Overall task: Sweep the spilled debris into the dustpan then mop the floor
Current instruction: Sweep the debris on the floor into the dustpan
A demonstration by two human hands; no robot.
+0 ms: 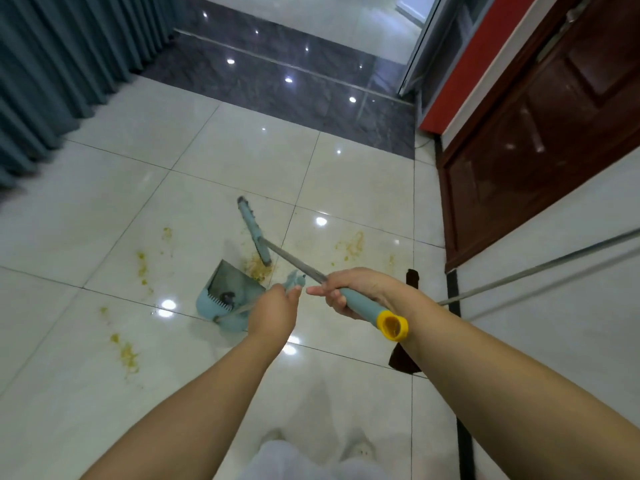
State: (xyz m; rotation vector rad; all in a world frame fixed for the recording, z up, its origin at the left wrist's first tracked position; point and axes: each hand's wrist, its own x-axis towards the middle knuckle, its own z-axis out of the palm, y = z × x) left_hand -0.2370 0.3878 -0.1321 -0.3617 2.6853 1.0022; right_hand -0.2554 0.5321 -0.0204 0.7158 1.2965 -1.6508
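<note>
The left hand hides the dustpan handle, whose tip looks blurred.

One head-worn wide-angle view looks steeply down and forward from standing height, over both forearms, onto the tiled floor

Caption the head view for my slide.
Right hand sweeps broom toward dustpan held by left hand.
</note>
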